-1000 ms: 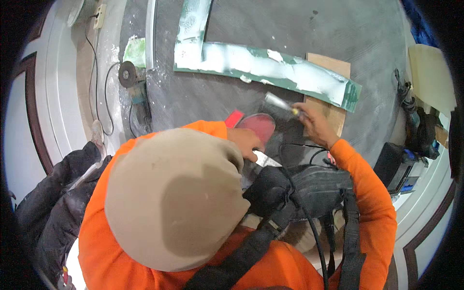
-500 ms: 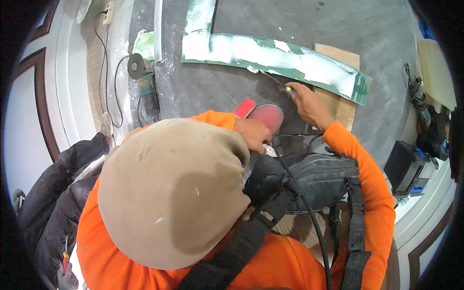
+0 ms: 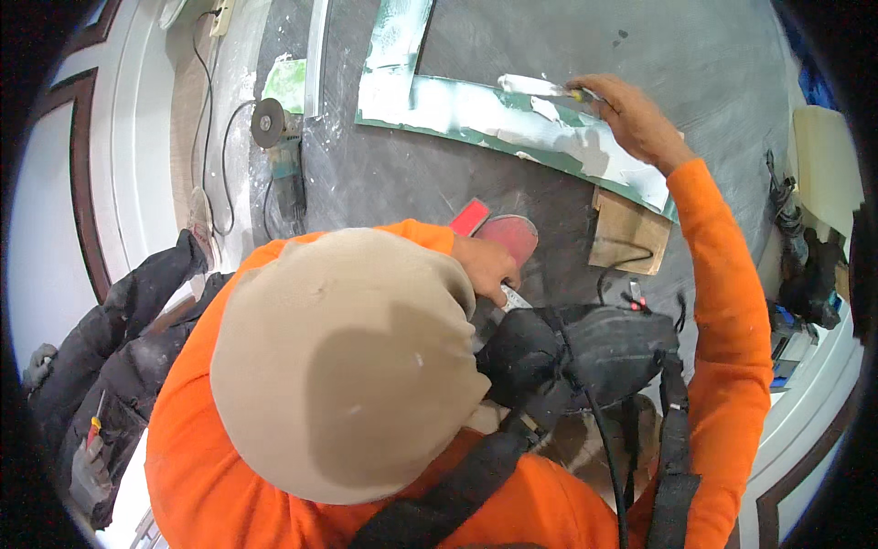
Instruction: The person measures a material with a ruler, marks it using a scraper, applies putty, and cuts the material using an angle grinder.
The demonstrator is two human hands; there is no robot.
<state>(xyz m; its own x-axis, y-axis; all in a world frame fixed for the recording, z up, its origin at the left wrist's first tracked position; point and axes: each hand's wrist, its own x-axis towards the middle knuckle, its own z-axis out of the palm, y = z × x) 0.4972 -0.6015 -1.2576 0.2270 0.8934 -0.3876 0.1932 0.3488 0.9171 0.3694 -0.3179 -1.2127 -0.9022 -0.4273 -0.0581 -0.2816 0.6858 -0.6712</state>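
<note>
My right hand (image 3: pixel 631 119) is closed round the yellow handle of a putty knife (image 3: pixel 530 86), its white-smeared blade held over the upper edge of an L-shaped green board (image 3: pixel 476 114) coated with white compound. Below, my left hand (image 3: pixel 485 265) is closed on a light metal strip (image 3: pixel 512 298), partly hidden under a black bag (image 3: pixel 594 348). Just beyond my left hand lie a red block (image 3: pixel 468 216) and a red rounded object (image 3: pixel 512 236). A plywood piece (image 3: pixel 631 252) shows beneath the board's right part.
An angle grinder (image 3: pixel 285 165) and cords lie left, by a metal profile (image 3: pixel 315 64) and power strip (image 3: pixel 219 20). Another person's dark-clad legs (image 3: pixel 137 311) and gloved hand (image 3: pixel 87 462) with a screwdriver are at left. Tangled tools (image 3: pixel 805 265) and a pale panel (image 3: pixel 823 165) are right.
My right hand and putty knife have moved up and right, from the board's lower edge to over its upper edge. My left hand stays low, closed on the strip.
</note>
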